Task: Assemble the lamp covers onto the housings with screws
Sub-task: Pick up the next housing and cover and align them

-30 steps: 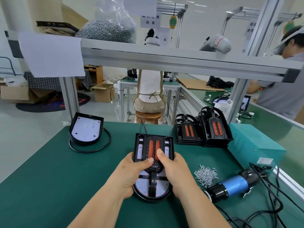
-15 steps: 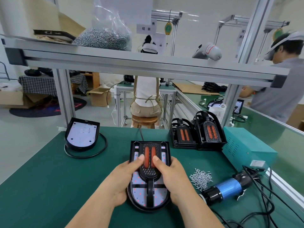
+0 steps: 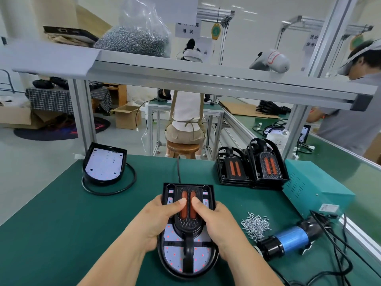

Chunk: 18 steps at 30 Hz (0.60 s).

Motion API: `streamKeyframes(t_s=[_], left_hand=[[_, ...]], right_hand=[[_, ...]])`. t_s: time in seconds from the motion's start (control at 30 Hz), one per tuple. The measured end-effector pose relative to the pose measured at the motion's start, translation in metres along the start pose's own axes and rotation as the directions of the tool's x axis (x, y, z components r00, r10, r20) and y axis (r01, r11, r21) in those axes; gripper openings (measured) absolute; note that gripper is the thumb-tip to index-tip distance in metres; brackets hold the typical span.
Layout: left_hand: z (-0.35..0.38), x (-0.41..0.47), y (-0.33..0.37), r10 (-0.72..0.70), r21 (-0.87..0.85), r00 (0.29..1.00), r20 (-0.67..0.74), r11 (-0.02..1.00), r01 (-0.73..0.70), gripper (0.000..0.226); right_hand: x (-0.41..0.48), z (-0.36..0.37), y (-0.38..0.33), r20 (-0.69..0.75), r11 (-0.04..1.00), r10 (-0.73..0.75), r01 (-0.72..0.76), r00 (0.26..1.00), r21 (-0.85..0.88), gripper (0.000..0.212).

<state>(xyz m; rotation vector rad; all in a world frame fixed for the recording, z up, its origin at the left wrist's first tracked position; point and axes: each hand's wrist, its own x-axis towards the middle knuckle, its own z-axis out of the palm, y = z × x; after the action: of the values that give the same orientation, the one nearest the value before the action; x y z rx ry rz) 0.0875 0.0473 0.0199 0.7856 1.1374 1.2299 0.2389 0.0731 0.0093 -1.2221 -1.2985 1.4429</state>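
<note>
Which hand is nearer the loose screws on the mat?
Right. The right hand grips the lamp at its right edge, just left of the screws; the left hand holds its far side.

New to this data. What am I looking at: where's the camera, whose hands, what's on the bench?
There is no robot here, just a person at an assembly bench. The single picture comes from a wide-angle camera on that person's head, looking forward and down, so both arms enter from the bottom edge. The left hand and right hand grip a black lamp housing by its sides, with the thumbs pressing a cover with two orange strips onto it. On the green mat lie a second housing without a cover, stacked spare covers, a loose pile of screws, what looks like a blue powered screwdriver, and a teal box. A bag of more screws sits on the shelf above.
</note>
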Motion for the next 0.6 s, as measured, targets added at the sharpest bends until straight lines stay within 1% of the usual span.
streamKeyframes(t_s=[0.1,0.23,0.3,0.37,0.43,0.47,0.5,0.53,0.57,0.6], left_hand=[[0.0,0.002,0.0,-0.022,0.022,1.0,-0.01,1.0,0.022,0.024],[0.003,0.004,0.001,-0.058,0.036,0.998,-0.016,0.998,0.059,0.023],[0.002,0.006,0.0,-0.082,0.047,0.996,-0.031,0.995,0.083,0.025],[0.002,0.006,-0.001,-0.111,0.057,0.993,-0.039,0.992,0.113,0.027],[0.001,0.007,-0.001,-0.134,0.06,0.99,-0.044,0.989,0.137,0.029],[0.0,0.007,-0.002,-0.142,0.062,0.989,-0.048,0.987,0.145,0.029],[0.0,0.007,-0.002,-0.146,0.064,0.988,-0.054,0.987,0.15,0.029],[-0.001,0.008,-0.002,-0.146,0.068,0.988,-0.058,0.986,0.15,0.028],[-0.001,0.009,-0.002,-0.145,0.077,0.988,-0.058,0.986,0.149,0.026],[-0.001,0.01,-0.003,-0.144,0.087,0.988,-0.053,0.985,0.149,0.024]], right_hand=[[0.002,0.0,0.001,-0.022,1.0,0.006,-0.007,1.0,-0.017,0.021],[0.003,0.0,0.002,-0.028,0.997,0.043,-0.045,0.999,-0.067,0.027],[0.005,0.0,0.004,-0.054,0.99,0.067,-0.073,0.996,-0.12,0.037],[0.007,-0.001,0.007,-0.101,0.973,0.085,-0.105,0.991,-0.205,0.052],[0.008,-0.002,0.005,-0.133,0.946,0.072,-0.11,0.988,-0.304,0.058],[0.008,-0.002,0.003,-0.149,0.908,0.042,-0.1,0.988,-0.407,0.058],[0.007,-0.003,-0.002,-0.16,0.82,-0.006,-0.087,0.987,-0.566,0.058],[0.006,-0.003,-0.007,-0.16,0.686,-0.072,-0.068,0.984,-0.725,0.058],[0.005,-0.004,-0.014,-0.149,0.554,-0.14,-0.047,0.979,-0.831,0.059],[0.004,-0.007,-0.02,-0.137,0.476,-0.193,-0.03,0.972,-0.879,0.06]])
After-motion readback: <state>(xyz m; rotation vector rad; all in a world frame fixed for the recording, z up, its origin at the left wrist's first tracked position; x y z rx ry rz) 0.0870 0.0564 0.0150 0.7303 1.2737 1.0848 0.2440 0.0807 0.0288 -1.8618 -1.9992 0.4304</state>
